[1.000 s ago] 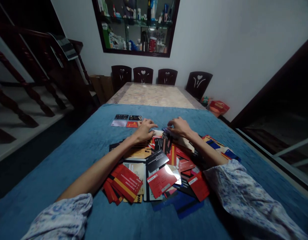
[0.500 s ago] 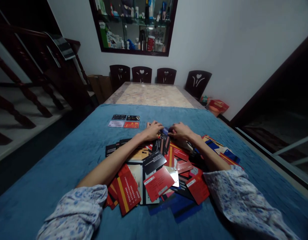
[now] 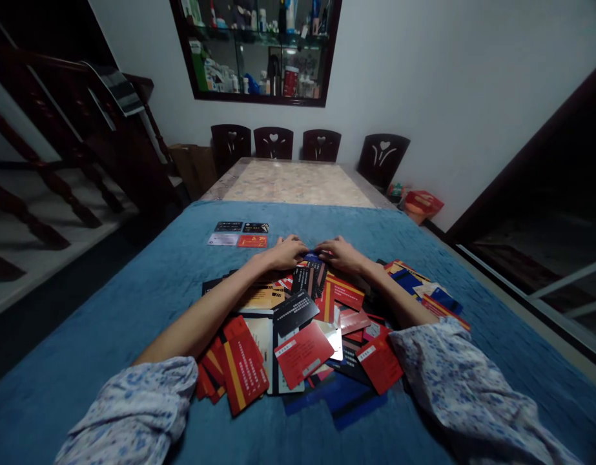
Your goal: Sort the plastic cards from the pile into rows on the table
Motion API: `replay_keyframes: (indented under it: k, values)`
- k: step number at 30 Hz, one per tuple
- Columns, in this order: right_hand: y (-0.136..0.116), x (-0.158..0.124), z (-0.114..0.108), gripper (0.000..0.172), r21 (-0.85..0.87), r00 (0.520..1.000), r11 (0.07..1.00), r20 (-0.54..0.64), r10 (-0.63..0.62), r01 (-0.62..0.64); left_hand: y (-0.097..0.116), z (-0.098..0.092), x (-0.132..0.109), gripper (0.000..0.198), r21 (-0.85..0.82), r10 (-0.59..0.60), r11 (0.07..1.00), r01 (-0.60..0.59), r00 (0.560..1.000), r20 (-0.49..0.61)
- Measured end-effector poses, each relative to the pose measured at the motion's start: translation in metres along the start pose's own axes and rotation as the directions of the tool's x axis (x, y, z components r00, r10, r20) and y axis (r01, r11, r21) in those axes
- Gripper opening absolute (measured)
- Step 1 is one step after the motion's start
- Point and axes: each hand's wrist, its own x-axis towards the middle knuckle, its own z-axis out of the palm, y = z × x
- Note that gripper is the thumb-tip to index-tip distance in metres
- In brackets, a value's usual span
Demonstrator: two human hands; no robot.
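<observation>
My L hand (image 3: 288, 252) and my R hand (image 3: 343, 254) are both at the middle of the frame, near each other, at the far edge of the card heap (image 3: 296, 310). Fingers of both are bent & partly closed. Btwn the fingertips lies a small blue card (image 3: 312, 256); the fingers seem to touch its sides, but I cannot tell if either hand has a firm hold of it, b/c the fingers cover part of it.

The heap spreads under & btwn my forearms, from the centre to the lower centre of the frame. Cards there overlap at many angles: a black card (image 3: 296, 312) w/ white text, a plain red card (image 3: 304, 353) just below it, a red card w/ yellow stripe (image 3: 244, 376) at lower L, one more red card (image 3: 380, 363) near my R sleeve (image 3: 462, 368), & dark blue cards (image 3: 356, 399) at the bottom.

At upper L of the heap, well apart from it, 4 cards lie flat in 2 rows: two black cards (image 3: 228, 227) above, a pale card (image 3: 223, 239) & an orange-red card (image 3: 252, 241) below. Another card group (image 3: 416, 284) is at R of frame, beyond my R forearm. All is on a blue cloth (image 3: 108, 349) over the table (image 3: 298, 181).
</observation>
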Motion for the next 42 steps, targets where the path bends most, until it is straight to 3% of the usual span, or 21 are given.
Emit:
replay_keyframes:
  k: [7,14,19,32,37,42]
  values:
    - [-0.011,-0.004,-0.004,0.033,0.129,0.993,0.986,-0.071,-0.098,0.107,-0.010,-0.003,-0.020,0.029,0.029,0.050,0.998,-0.048,0.996,-0.079]
    - [-0.015,-0.006,-0.005,0.027,0.176,0.986,0.982,-0.161,-0.046,0.075,-0.019,-0.005,-0.019,0.026,-0.114,0.034,0.992,-0.058,0.978,-0.206]
    - [-0.019,-0.006,-0.003,0.029,0.222,0.968,0.975,-0.244,0.062,-0.007,-0.019,-0.002,-0.015,0.027,-0.230,-0.078,0.973,0.007,0.950,-0.303]
    - [-0.022,-0.003,0.007,0.041,0.223,0.942,0.970,-0.293,0.162,-0.098,-0.017,0.000,-0.018,0.038,-0.300,-0.182,0.950,0.084,0.931,-0.316]
    - [-0.020,-0.001,0.007,0.024,0.207,0.950,0.970,-0.254,0.181,-0.130,-0.018,0.003,-0.016,0.035,-0.358,-0.241,0.927,0.114,0.912,-0.332]
    - [-0.018,0.001,0.006,0.023,0.390,0.949,0.916,-0.245,0.198,-0.090,-0.017,0.005,-0.015,0.036,-0.377,-0.260,0.918,0.123,0.905,-0.336]
